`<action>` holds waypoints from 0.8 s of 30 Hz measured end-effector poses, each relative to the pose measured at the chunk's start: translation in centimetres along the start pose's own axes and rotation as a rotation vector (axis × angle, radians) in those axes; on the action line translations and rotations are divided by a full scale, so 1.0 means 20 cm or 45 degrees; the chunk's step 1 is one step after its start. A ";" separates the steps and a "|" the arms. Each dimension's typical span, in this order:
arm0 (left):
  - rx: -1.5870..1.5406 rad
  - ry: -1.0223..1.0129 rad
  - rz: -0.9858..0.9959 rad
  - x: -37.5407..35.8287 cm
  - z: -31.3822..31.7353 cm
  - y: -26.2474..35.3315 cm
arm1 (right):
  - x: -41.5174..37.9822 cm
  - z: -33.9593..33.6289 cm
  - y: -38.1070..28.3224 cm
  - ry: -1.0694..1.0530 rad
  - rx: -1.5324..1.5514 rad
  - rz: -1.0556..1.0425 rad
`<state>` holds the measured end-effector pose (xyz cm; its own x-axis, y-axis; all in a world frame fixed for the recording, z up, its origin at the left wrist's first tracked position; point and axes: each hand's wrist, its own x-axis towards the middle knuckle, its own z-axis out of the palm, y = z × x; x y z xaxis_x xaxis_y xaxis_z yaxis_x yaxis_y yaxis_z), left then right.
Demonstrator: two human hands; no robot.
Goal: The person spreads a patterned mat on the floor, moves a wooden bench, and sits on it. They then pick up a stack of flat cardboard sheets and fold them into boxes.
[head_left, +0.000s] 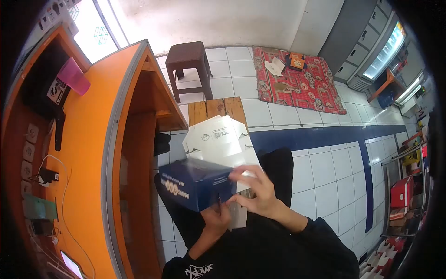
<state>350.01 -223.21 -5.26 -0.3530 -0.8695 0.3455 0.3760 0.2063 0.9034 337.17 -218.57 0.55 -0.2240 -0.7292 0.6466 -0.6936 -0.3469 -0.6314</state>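
A dark blue cardboard box (193,183) with printed lettering is held up over my lap, tilted and slightly blurred. My left hand (217,217) grips it from below at its near end, its thumb against the cardboard. On the right end, my right hand (255,190) pinches the box's edge between thumb and fingers. Flat white carton blanks (218,137), one with small print and a code, lie just beyond the box on a wooden bench (213,108). Part of the left hand's fingers is hidden behind the box.
On my left stands an orange counter (93,153) with a pink cup (74,76), cables and a phone. A brown stool (188,60) is ahead. A red patterned mat (299,86) bears an orange-and-dark box (296,61) and a white carton piece (275,66). Shelving (404,195) lines the right.
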 end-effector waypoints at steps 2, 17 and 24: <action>0.142 -0.204 -0.032 0.02 -0.07 0.00 | 0.02 -0.01 -0.01 0.117 0.007 0.176; 0.690 -0.295 0.202 -0.03 -0.09 -0.10 | -0.13 0.02 0.00 -0.289 0.560 0.683; 0.507 -0.724 0.177 0.06 -0.05 -0.04 | -0.15 0.09 -0.02 0.137 0.609 0.624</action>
<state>350.14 -224.84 -5.80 -0.7582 -0.4763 0.4453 0.1462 0.5413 0.8280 339.48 -217.31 -1.89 -0.5181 -0.8143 0.2616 -0.1225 -0.2321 -0.9649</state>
